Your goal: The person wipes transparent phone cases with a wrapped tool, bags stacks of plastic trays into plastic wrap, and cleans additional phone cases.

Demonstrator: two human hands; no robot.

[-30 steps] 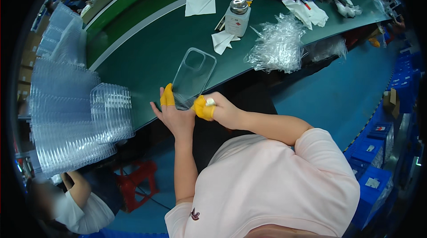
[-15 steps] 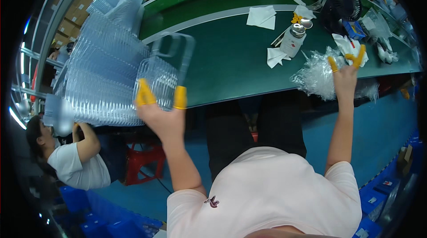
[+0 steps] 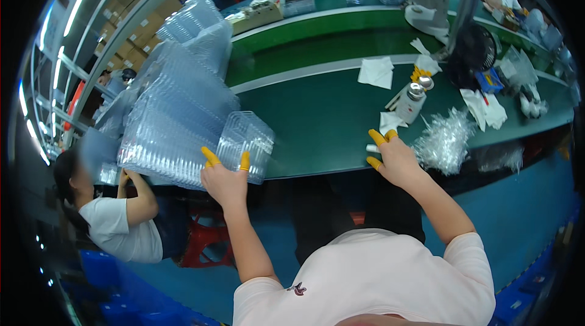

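Yellow finger covers sit on several fingers of both hands. My left hand is closed on the near edge of a clear plastic tray, its thumb on the right and fingers on the left. That tray is at the right side of a long leaning row of nested clear trays. Over the front edge of the green table, my right hand has a small white thing between thumb and fingers; its kind is unclear. Just right of this hand lies a heap of crinkled clear film.
A white pump bottle stands among white wipes on the green table. Behind are a black fan and a grey metal post. At left a co-worker sits by a red stool; another works across the table.
My right hand has come left from above the film heap, now with the small white thing. The left hand's tray, blurred before, now appears steadier beside the row. The whole view has shifted.
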